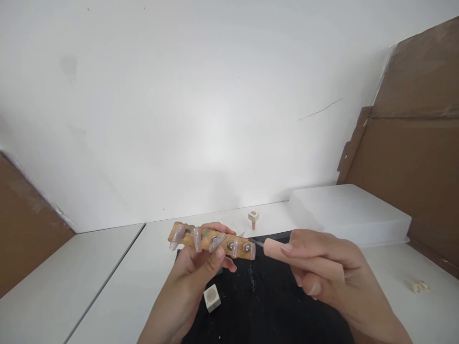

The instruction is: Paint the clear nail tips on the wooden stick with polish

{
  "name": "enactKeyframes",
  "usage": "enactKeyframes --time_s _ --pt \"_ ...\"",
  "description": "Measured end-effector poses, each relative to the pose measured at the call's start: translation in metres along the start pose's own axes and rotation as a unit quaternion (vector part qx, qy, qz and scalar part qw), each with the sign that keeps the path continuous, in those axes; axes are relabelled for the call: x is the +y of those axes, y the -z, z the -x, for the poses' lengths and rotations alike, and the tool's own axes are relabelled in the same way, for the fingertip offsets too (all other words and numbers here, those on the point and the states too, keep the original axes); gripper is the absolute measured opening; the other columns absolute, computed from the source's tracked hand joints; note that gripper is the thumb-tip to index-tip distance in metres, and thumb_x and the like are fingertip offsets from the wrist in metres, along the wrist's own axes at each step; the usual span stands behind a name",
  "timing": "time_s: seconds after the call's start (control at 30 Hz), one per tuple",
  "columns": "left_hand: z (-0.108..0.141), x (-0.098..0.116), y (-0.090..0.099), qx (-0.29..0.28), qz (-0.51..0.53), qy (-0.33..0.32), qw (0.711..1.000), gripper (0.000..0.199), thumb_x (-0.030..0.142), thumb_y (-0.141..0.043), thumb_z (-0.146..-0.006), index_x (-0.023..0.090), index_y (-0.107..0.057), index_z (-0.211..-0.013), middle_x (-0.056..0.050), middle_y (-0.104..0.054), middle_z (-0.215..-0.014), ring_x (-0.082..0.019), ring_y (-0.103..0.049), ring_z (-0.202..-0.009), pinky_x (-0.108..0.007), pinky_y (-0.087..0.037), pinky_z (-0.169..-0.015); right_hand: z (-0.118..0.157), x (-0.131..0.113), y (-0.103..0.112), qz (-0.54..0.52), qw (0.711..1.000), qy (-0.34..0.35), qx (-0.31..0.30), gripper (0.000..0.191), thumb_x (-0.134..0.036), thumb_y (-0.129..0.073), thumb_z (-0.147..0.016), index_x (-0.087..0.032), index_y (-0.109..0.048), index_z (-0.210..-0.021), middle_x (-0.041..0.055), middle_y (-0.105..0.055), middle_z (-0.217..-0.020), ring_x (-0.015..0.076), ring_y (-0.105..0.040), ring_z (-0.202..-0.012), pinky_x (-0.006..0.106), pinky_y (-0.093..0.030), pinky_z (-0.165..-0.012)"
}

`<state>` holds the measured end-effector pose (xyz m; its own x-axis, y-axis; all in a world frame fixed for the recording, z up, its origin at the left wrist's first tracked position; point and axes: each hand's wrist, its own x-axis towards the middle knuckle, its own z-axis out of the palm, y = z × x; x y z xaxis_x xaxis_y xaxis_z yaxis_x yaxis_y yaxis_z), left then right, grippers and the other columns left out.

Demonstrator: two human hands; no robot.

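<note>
My left hand grips a tan strip with several false nails set along it. The nails look pale, glossy and slightly lilac, and two round metallic studs show near the strip's right end. My left thumb lies against the strip's lower edge by the middle nail. In my right hand is a nail polish brush with a long pale pink handle. Its thin tip points left at the strip's right end, by the last nail; whether it touches is too small to tell.
Below my hands lies a black mat with a white cube on it. Behind stands a small white block on a pink stem. A translucent bin, small cream rings and cardboard are to the right.
</note>
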<state>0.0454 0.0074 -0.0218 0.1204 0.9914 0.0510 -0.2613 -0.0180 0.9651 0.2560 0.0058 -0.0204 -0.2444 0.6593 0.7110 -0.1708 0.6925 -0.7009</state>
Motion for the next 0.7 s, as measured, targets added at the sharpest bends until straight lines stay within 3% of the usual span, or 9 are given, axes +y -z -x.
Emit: enactKeyframes --time_s 0.23,0.37,0.7 --pt "-0.0017 0.0022 -0.0018 0.002 0.007 0.006 1.000 0.023 0.040 -0.077 -0.076 0.028 -0.071 -0.095 -0.001 -0.069 -0.100 -0.016 -0.058 -0.077 -0.032 -0.045 -0.076 -0.0066 -0.0018 -0.0041 -0.088 0.995 -0.025 -0.037 0.020 -0.036 -0.075 -0.085 -0.033 -0.080 -0.104 -0.0070 -0.034 -0.056 0.0087 -0.032 -0.047 0.022 -0.033 -0.045" --pt "-0.0013 0.0013 0.0004 0.005 0.006 0.002 1.000 0.021 0.039 -0.076 -0.078 0.028 -0.071 -0.095 -0.001 -0.068 -0.100 -0.017 -0.059 -0.080 -0.031 -0.045 -0.074 -0.0071 0.0000 -0.0041 -0.080 0.996 -0.004 -0.028 0.024 -0.034 -0.070 -0.090 -0.038 -0.076 -0.113 -0.0078 -0.030 -0.055 0.0092 -0.032 -0.047 0.022 -0.030 -0.044" --pt "-0.0005 0.0038 -0.0021 0.009 0.004 0.008 1.000 0.022 0.041 -0.076 -0.077 0.029 -0.071 -0.095 0.000 -0.067 -0.101 -0.016 -0.057 -0.077 -0.033 -0.044 -0.075 -0.0019 -0.0013 -0.0063 -0.115 0.992 -0.040 -0.023 0.018 -0.037 -0.078 -0.082 -0.029 -0.082 -0.097 -0.0053 -0.043 -0.048 0.0096 -0.034 -0.044 0.021 -0.036 -0.040"
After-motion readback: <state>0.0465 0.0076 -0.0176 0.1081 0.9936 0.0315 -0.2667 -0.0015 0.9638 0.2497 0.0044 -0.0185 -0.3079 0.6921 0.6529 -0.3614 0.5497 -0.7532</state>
